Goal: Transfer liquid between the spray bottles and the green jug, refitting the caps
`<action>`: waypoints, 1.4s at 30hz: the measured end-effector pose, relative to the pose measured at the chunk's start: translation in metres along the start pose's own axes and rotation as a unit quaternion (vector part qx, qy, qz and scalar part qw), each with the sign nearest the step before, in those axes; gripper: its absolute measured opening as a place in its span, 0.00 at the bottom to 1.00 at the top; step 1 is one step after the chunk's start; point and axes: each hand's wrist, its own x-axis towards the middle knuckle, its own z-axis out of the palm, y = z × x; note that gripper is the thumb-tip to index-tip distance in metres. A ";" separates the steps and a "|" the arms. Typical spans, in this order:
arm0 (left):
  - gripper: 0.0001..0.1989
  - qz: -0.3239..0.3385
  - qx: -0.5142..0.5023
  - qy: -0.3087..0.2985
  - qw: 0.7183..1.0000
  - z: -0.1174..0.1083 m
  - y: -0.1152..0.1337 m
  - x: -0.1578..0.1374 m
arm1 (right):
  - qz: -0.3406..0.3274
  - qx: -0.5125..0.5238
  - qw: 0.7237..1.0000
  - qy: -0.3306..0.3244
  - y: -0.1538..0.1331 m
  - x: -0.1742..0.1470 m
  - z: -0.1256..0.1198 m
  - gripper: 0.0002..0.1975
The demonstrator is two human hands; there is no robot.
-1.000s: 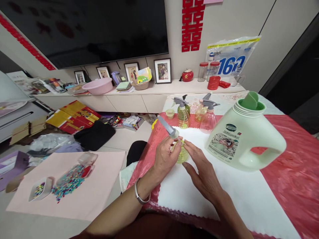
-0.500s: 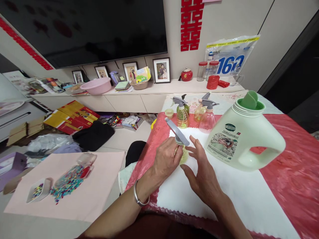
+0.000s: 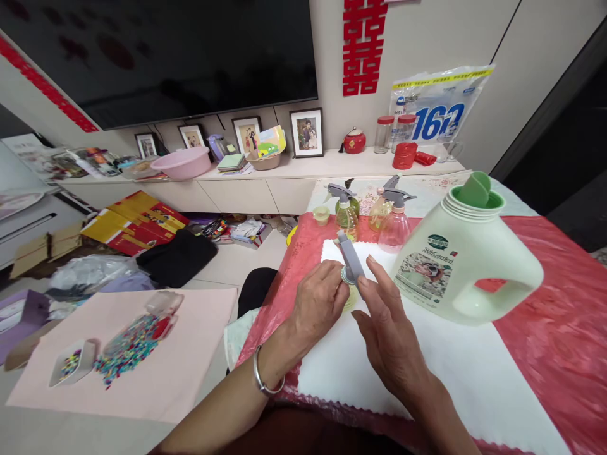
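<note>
My left hand is closed round the neck of a clear yellowish spray bottle, which stands over the white mat; much of the bottle is hidden by my hands. Its grey trigger head sits on top, nozzle end pointing away from me. My right hand has its fingers stretched out against the near end of that head, thumb apart. Just beyond stand a green-tinted spray bottle and a pink one. To the right is a large pale green jug with a green scoop-like piece in its mouth.
The white mat lies on a red table cover. A small pale green cup is at the table's far left edge. Lower left, a pink sheet on the floor bears scattered coloured beads and a white box.
The grey trigger head has turned clockwise, its nozzle end swinging from upper left to point away from me. My right hand has moved up and now touches it; my left hand keeps its grip.
</note>
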 end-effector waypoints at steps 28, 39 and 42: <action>0.20 -0.191 -0.211 -0.021 0.958 0.005 0.000 -0.009 | 0.010 -0.037 0.999 0.010 0.007 -0.002 0.000 0.29; 0.10 -0.206 -0.246 -0.014 0.947 0.002 -0.008 -0.004 | 0.030 0.017 0.999 -0.018 0.014 -0.003 0.008 0.26; 0.12 -0.227 -0.255 -0.016 0.940 0.003 -0.010 -0.005 | 0.065 0.009 0.998 -0.001 0.022 -0.006 0.014 0.23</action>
